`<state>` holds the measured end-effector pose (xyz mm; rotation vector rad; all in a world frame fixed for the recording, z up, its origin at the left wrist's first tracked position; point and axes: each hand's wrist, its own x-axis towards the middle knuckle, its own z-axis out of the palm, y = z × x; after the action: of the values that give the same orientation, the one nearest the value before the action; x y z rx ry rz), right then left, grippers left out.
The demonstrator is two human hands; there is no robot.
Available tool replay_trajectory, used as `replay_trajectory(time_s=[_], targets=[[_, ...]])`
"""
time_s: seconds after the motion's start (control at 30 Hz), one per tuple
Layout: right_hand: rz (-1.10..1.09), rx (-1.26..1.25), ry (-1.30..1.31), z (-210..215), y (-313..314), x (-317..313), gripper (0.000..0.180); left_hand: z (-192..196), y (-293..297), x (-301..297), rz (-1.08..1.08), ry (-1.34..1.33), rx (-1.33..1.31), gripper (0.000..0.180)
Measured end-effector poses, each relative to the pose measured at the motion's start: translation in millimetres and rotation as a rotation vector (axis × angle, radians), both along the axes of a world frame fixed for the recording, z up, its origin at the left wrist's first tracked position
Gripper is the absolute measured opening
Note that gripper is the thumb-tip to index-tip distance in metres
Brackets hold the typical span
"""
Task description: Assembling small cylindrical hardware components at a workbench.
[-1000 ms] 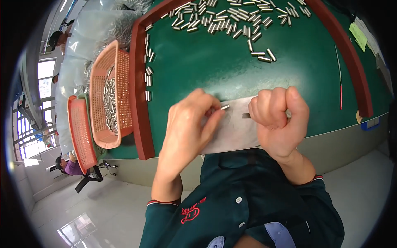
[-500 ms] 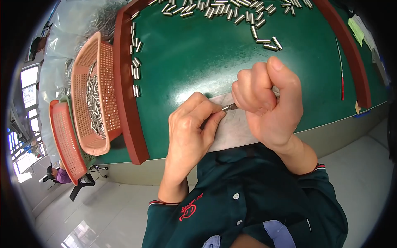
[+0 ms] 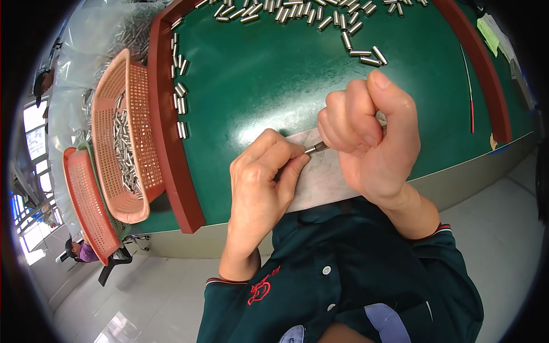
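Note:
My left hand (image 3: 257,174) is closed in a pinch on a small shiny metal cylinder (image 3: 310,150) near the front edge of the table. Wrapped in a fist, my right hand (image 3: 374,134) grips a tool with a dark metal tip (image 3: 321,146). That tip meets the cylinder's right end; whether it goes inside I cannot tell. Most of the tool is hidden by my fingers. Beneath both hands lies a pale grey sheet (image 3: 320,186). Farther off, several loose metal cylinders (image 3: 360,53) lie on the green tabletop (image 3: 251,80).
Dark red rails (image 3: 171,148) border the table. Left of it stands a pink basket (image 3: 146,126) of small metal parts, beside a red basket (image 3: 91,200) and clear plastic bags (image 3: 80,63). A thin red-handled rod (image 3: 472,114) lies at the right. Another person (image 3: 83,250) is far left.
The whole view has shifted slightly, with the table and baskets a little farther left. Both hands keep nearly the same pose, the tool tip still against the cylinder.

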<state>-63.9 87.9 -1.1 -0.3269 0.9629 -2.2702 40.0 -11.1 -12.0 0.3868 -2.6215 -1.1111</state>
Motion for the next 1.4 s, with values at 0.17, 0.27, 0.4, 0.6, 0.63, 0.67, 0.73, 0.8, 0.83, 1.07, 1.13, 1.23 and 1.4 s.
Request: replay_trajectory(time_s=[0.17,0.27,0.4,0.6,0.63,0.67,0.73,0.8,0.83,1.07,1.13,1.23,1.4], targets=[[-0.001,0.003,0.016,-3,-2,1,0.042,-4,-1,0,0.005,0.002,0.019,0.01],[0.003,0.014,0.058,-3,-1,2,0.044,-3,-1,-1,0.001,0.012,0.054,0.01],[0.037,0.039,0.127,-2,-1,5,0.046,-4,-3,-1,-0.019,0.02,0.054,0.011],[0.04,0.091,0.154,0,-1,8,0.045,-5,-5,0,-0.032,0.009,0.088,0.012],[0.041,0.095,0.173,-1,0,9,0.044,-5,-4,0,-0.031,0.007,0.098,0.012],[0.04,0.094,0.17,-1,0,11,0.044,-5,-4,-1,-0.032,0.004,0.097,0.012],[0.002,0.064,0.244,-4,-2,13,0.041,-5,-3,-3,-0.039,0.048,0.077,0.011],[-0.024,0.037,0.286,-3,-3,17,0.04,-5,-2,-2,-0.031,0.042,0.073,0.011],[-0.03,0.056,0.281,-3,-4,17,0.039,-5,-1,-2,-0.021,0.041,0.074,0.01],[-0.179,-0.238,0.108,0,9,-1,0.036,-3,4,2,0.029,0.033,0.034,0.009],[-0.153,-0.284,0.046,2,25,-8,0.04,2,6,1,0.048,0.062,0.047,0.009],[-0.187,-0.198,-0.003,6,34,-9,0.044,-3,-9,13,0.084,0.217,0.742,0.011],[-0.219,-0.252,-0.01,-4,44,-12,0.043,17,-22,-3,-0.02,0.272,1.621,0.02]])
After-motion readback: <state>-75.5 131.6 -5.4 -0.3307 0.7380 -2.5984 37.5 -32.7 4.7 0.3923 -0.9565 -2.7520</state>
